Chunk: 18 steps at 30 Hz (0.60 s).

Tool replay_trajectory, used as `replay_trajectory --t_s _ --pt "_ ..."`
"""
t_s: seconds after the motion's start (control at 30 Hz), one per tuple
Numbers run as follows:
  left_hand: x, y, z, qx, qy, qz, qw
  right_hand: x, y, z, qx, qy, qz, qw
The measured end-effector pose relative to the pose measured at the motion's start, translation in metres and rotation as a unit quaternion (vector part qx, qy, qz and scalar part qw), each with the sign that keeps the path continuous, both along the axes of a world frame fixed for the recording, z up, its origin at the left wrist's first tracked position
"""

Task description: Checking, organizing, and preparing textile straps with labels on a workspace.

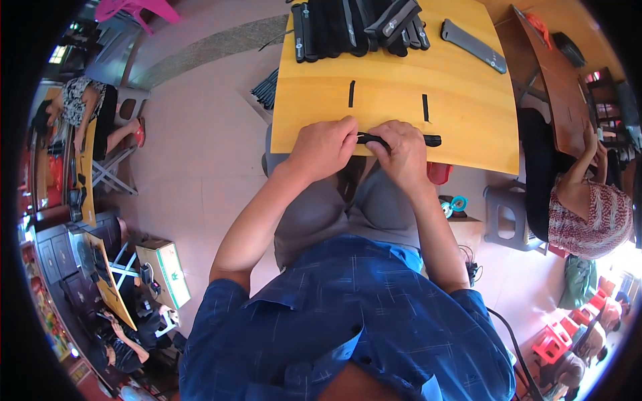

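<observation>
Long, black, fabric-like strip (433, 140) pinched at left end by left hand (322, 146), mid-length by right hand (405, 146), both curled closed; likely light, pliable, best held near ends.

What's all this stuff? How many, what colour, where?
table: one, yellow, top centre
strip: one, black, table's near edge
piled flat pieces: several, black-grey, table's far end
lone flat piece: one, grey, table's far right
marks: two, black, mid-table
stool: one, grey, right of table
plastic stools: several, red, lower right
box: one, brown-white, left
other people: several, both sides
shirt: one, blue, lower centre
left fingers: several, bare, strip's left end
right fingers: several, bare, on strip
</observation>
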<state>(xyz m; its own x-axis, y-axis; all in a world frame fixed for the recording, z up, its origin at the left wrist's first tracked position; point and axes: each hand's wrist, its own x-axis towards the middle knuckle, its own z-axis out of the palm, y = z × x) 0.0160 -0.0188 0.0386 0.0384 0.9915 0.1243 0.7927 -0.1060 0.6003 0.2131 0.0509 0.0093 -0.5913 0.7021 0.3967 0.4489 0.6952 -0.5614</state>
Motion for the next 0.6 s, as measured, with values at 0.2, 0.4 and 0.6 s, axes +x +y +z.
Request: replay_trajectory --t_s 0.2,0.4,0.6 --pt "-0.0014 0.0071 0.0039 -0.037 -0.021 -0.013 0.999 -0.0002 -0.0007 0.0014 -0.012 -0.005 -0.02 1.0" --pt "-0.0012 0.0113 0.0022 -0.071 -0.045 -0.009 0.996 -0.0004 -0.0005 0.0036 -0.018 0.008 -0.021 1.0" --pt "-0.0002 0.0112 -0.0038 -0.064 -0.062 -0.001 0.996 -0.0015 -0.0019 0.0032 -0.023 0.006 -0.027 0.999"
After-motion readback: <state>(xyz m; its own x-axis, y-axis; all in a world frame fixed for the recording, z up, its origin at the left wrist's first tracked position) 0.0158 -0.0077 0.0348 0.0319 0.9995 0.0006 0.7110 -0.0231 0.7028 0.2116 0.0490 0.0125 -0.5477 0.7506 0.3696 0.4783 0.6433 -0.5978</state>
